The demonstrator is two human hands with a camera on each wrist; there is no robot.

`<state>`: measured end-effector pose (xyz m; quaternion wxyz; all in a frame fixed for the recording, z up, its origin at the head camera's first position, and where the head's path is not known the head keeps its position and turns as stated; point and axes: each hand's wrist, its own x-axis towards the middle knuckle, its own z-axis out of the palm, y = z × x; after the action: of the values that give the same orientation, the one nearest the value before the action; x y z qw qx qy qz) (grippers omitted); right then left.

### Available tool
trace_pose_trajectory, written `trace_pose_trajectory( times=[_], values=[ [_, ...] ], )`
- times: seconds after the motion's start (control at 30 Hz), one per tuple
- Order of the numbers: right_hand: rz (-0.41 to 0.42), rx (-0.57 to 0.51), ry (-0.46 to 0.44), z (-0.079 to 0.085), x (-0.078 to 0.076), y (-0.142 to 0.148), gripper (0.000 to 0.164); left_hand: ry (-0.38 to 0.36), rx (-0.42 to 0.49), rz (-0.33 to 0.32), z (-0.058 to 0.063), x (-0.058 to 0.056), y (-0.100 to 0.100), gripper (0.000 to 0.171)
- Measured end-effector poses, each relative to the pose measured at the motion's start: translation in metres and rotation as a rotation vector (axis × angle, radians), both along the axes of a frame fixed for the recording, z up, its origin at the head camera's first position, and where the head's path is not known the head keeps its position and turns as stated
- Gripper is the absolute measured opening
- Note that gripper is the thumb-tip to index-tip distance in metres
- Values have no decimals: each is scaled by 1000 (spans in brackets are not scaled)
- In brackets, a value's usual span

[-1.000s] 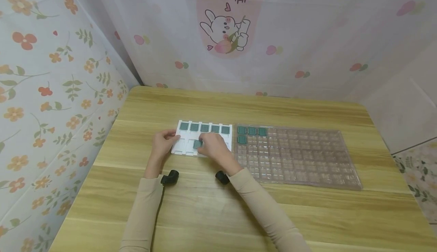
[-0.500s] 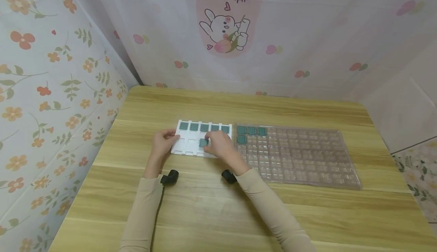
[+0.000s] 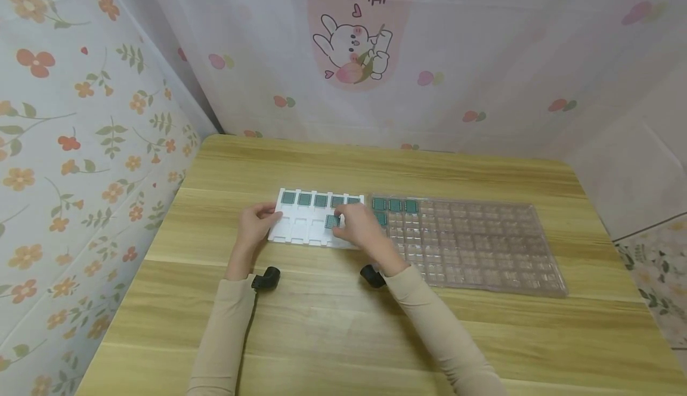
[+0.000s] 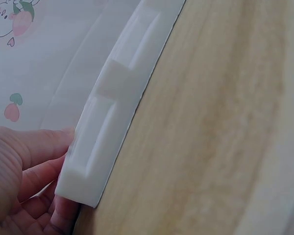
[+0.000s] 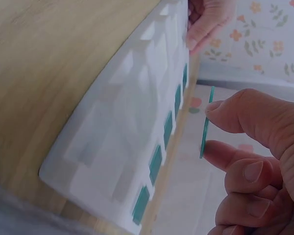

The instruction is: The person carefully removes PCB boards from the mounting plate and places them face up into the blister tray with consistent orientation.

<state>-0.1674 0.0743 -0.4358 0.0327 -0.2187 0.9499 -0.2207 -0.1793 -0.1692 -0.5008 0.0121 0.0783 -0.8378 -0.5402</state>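
My right hand pinches a small thin green circuit board between thumb and forefinger. In the right wrist view that green board is seen edge-on, held apart from the white tray; the other fingers are curled. In the head view it overlaps the tray's right part. My left hand grips the left end of the white plastic tray. From the left wrist, the thumb and fingers show at the tray's end. A row of several green boards lies along its far side.
A clear compartmented tray lies just right of the white one, with several green boards in its upper left pockets. The wooden table meets a printed curtain behind. Black wrist cameras sit at both wrists.
My right hand has moved to the right over the white tray with the green circuit board still pinched. It now covers part of the clear tray's left edge. The left hand stays put.
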Motion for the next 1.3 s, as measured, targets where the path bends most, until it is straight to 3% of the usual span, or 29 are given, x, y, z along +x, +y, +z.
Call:
trace_pose_trajectory(
  times=[0.73, 1.3],
  values=[
    [-62, -1, -73, 0, 0, 43, 29, 17, -15, 2, 2, -1, 0, 31],
    [-46, 8, -32, -8, -2, 82, 28, -3, -14, 15, -1, -1, -1, 32]
  ],
)
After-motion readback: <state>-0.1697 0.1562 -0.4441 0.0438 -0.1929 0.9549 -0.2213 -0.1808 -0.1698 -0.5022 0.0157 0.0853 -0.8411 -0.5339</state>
